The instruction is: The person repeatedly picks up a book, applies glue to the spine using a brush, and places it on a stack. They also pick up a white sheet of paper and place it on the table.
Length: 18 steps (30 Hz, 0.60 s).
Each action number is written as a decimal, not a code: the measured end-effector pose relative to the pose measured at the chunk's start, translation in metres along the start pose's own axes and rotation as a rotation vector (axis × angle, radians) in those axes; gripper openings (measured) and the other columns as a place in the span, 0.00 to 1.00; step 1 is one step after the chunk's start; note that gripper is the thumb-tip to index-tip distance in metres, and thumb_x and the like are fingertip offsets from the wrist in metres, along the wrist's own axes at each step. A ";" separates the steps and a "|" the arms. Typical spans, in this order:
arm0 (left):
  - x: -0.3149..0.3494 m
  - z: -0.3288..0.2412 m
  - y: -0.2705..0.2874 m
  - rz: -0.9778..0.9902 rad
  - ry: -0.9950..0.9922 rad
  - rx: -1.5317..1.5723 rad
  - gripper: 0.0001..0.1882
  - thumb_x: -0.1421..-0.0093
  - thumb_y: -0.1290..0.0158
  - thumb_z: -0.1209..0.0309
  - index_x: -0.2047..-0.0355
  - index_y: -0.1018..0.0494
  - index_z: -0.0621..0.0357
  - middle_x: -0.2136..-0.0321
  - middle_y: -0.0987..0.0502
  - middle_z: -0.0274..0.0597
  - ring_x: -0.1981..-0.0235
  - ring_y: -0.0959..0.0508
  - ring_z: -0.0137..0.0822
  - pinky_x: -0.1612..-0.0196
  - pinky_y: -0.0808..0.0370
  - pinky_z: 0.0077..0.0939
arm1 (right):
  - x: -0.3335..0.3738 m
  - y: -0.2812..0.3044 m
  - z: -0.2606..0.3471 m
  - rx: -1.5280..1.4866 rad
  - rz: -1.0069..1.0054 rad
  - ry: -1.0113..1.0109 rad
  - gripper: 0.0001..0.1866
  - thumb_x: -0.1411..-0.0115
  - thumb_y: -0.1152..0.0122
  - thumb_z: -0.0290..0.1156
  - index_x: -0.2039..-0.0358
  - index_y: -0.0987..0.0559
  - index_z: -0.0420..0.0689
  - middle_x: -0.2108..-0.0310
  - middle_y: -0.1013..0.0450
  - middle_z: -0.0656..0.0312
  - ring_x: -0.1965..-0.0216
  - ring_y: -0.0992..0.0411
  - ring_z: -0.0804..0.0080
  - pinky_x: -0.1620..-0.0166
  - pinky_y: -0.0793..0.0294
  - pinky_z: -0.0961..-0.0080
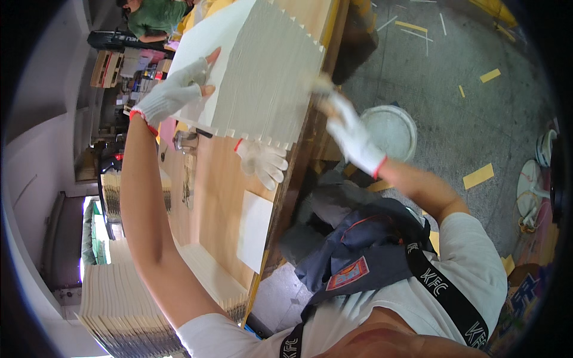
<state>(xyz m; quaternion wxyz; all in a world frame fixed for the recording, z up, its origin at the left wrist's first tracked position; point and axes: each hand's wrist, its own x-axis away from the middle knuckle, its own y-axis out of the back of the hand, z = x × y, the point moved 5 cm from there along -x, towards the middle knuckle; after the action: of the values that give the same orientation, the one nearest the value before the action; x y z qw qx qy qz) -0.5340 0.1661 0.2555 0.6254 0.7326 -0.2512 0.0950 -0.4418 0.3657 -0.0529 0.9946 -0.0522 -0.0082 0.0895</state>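
Observation:
A tall stack of white sheets (262,77) stands on the wooden table, its long side face streaked pale grey and its corner edges jagged. My left hand (179,89), in a fingertip-less white glove with a red cuff, lies on the white top of the stack, fingers extended and thumb apart. Beside the stack's right edge, my gloved right hand (352,131) is smeared by motion and closed round a brush (320,86) with a pale, blurred head. Whether the brush touches the stack I cannot tell. A spare white glove (262,162) lies at the stack's near end.
A round bucket (391,132) with whitish contents stands on the floor beyond my right hand. On the table (218,197) lie a white sheet (255,231) and a glass jar (185,141). Layered stacks (128,298) rise at lower left. A person (156,18) is at the far end.

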 end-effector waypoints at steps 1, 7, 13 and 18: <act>0.000 0.006 -0.002 0.003 -0.037 0.045 0.43 0.39 0.42 0.60 0.27 0.50 0.42 0.70 0.43 0.28 0.65 0.40 0.29 0.53 0.43 0.19 | -0.021 0.014 0.004 -0.040 -0.084 -0.100 0.34 0.33 0.52 0.37 0.29 0.49 0.56 0.62 0.23 0.52 0.77 0.26 0.67 0.70 0.21 0.67; 0.008 -0.004 0.003 0.014 -0.002 0.046 0.42 0.39 0.44 0.60 0.27 0.50 0.38 0.70 0.42 0.28 0.64 0.40 0.31 0.52 0.42 0.21 | 0.077 -0.088 0.026 -0.049 0.377 -0.349 0.39 0.35 0.52 0.44 0.28 0.59 0.63 0.51 0.27 0.38 0.62 0.23 0.45 0.53 0.25 0.57; 0.002 0.008 0.001 -0.062 -0.032 -0.001 0.38 0.39 0.42 0.61 0.30 0.43 0.39 0.71 0.36 0.28 0.63 0.35 0.26 0.48 0.38 0.21 | 0.096 -0.041 0.056 -0.069 0.156 0.402 0.33 0.33 0.52 0.33 0.29 0.49 0.51 0.58 0.27 0.53 0.63 0.31 0.62 0.57 0.30 0.69; 0.002 -0.006 0.002 -0.029 -0.037 0.079 0.37 0.38 0.42 0.61 0.30 0.42 0.38 0.71 0.37 0.27 0.64 0.35 0.25 0.48 0.38 0.21 | -0.073 0.028 0.098 -0.159 -0.107 -0.077 0.35 0.35 0.50 0.35 0.30 0.49 0.52 0.62 0.21 0.52 0.67 0.21 0.54 0.61 0.21 0.57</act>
<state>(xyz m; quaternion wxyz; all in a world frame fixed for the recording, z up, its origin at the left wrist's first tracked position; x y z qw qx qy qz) -0.5327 0.1716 0.2595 0.5925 0.7620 -0.2480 0.0822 -0.5213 0.3896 0.0414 0.9896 -0.1272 -0.0565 0.0374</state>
